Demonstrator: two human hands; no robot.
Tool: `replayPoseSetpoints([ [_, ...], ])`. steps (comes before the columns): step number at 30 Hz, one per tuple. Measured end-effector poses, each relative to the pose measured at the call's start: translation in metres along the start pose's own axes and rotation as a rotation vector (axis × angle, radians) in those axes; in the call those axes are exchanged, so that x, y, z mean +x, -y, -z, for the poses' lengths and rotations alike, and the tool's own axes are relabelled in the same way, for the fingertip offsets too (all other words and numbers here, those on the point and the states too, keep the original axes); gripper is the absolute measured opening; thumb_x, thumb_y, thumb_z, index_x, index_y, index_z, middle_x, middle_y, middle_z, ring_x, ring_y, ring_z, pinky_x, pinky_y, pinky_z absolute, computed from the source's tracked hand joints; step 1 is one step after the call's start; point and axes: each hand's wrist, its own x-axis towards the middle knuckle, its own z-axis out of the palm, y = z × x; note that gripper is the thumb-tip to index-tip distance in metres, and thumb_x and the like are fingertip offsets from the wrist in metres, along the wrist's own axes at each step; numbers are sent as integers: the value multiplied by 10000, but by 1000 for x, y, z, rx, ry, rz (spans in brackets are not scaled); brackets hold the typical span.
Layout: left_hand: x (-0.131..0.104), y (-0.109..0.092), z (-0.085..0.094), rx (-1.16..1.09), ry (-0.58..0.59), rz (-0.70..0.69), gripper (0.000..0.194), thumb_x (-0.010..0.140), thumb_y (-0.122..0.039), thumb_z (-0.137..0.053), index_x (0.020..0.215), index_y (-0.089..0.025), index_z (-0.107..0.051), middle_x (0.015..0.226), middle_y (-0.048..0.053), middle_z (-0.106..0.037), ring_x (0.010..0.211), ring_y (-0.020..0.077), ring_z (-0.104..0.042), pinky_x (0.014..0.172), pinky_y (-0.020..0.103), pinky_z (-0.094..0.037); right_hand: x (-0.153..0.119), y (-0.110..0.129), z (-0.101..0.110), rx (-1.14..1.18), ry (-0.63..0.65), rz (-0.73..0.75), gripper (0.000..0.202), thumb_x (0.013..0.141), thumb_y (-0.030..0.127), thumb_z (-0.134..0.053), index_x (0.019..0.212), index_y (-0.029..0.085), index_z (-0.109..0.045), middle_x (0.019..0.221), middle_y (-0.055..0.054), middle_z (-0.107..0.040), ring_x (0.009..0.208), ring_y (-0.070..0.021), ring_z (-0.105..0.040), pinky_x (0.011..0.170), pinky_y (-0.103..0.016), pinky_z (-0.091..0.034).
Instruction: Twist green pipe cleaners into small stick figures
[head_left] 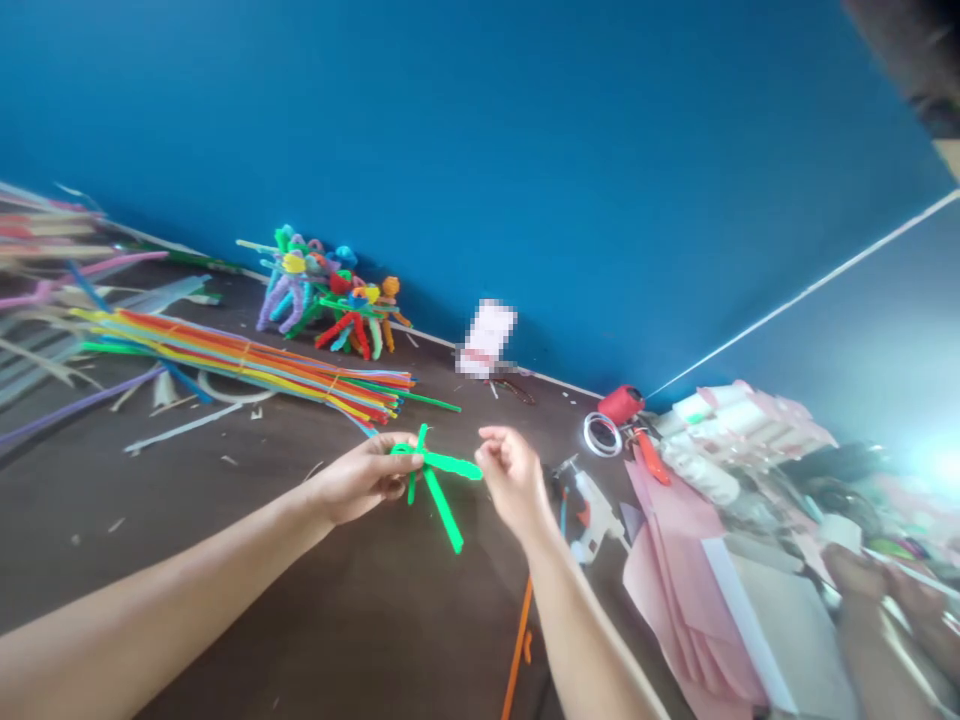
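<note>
A bright green pipe-cleaner figure (pixel 448 464) with several thin limbs is held above the dark table. My left hand (pixel 367 478) pinches its looped left end between thumb and fingers. At the tip of the thick limb pointing right, my right hand (pixel 514 475) has its fingers curled and pressed around the end. One longer green limb hangs down between the hands. Just beyond my left hand lies a bundle of coloured pipe cleaners (pixel 247 355), tied in several places. An orange pipe cleaner (pixel 517 650) lies beside my right forearm.
Finished pipe-cleaner figures (pixel 330 290) stand against the blue wall (pixel 480 150). Right of my hand lie a glue gun (pixel 596 515), a red roll (pixel 621 403), red-handled pliers (pixel 651 455) and pink sheets (pixel 682 590). Another person's hands (pixel 862 590) show blurred at the right.
</note>
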Motion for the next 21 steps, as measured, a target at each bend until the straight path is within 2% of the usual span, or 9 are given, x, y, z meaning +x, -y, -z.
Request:
replayPoseSetpoints([
  [3, 1, -1, 2, -64, 18, -10, 262, 537, -194, -738, 651, -141, -508, 510, -39, -492, 482, 53, -455, 382, 136, -272, -3, 0, 33, -66, 17, -75, 253, 839, 275, -338, 792, 162, -559, 570, 23, -532, 452, -81, -493, 459, -180, -372],
  [5, 2, -1, 3, -74, 45, -16, 253, 554, -187, -727, 644, -140, -496, 494, -38, -493, 467, 43, -434, 375, 130, -242, -18, -8, 54, -140, 45, -115, 255, 767, 323, -492, 566, 176, -545, 455, 34, -491, 382, -80, -430, 400, -192, -288],
  [7, 3, -1, 3, -64, 61, -9, 254, 575, -194, -715, 653, -141, -478, 499, -35, -510, 438, 28, -399, 377, 129, -224, -44, -21, 65, -238, 43, -156, 227, 672, 295, -610, 488, 183, -538, 389, 28, -471, 357, -95, -408, 389, -212, -225],
  [10, 5, 1, 1, -44, 60, -3, 292, 580, -207, -710, 658, -151, -434, 532, -20, -549, 428, 26, -388, 377, 135, -196, -88, -42, 55, -618, 138, -227, 214, 675, 286, -605, 488, 202, -540, 425, -1, -541, 371, -128, -471, 401, -226, -210],
  [13, 6, 3, 0, 0, 60, -4, 318, 574, -218, -709, 683, -158, -416, 540, -17, -568, 395, 20, -350, 376, 146, -172, -112, -55, 27, -696, 188, -200, 210, 724, 211, -531, 514, 214, -524, 441, 7, -566, 371, -133, -510, 398, -226, -219],
  [17, 6, 5, -2, 83, 76, -31, 338, 577, -263, -706, 711, -156, -415, 566, -1, -589, 361, 5, -288, 367, 157, -136, -91, -56, 10, -658, 151, -161, 208, 700, 179, -516, 496, 216, -517, 433, 13, -562, 392, -145, -530, 413, -227, -283],
  [18, 5, 6, -2, 107, 72, -40, 341, 572, -274, -709, 712, -155, -421, 541, -19, -566, 355, 4, -279, 364, 159, -134, -79, -56, 16, -606, 129, -157, 192, 713, 201, -506, 525, 217, -542, 447, 9, -573, 403, -149, -540, 418, -228, -306],
  [20, 4, 6, -2, 162, 60, -68, 343, 566, -295, -712, 716, -154, -437, 465, -71, -477, 346, 7, -268, 360, 158, -141, -54, -59, 39, -415, -27, -205, 146, 729, 299, -505, 679, 206, -605, 568, -19, -634, 500, -168, -590, 452, -230, -375],
  [21, 3, 7, -2, 194, 57, -86, 339, 570, -307, -708, 717, -154, -445, 442, -88, -435, 343, 10, -269, 359, 158, -152, -45, -62, 54, -313, -128, -279, 220, 733, 374, -503, 795, 194, -614, 595, -26, -644, 500, -170, -595, 444, -230, -393],
])
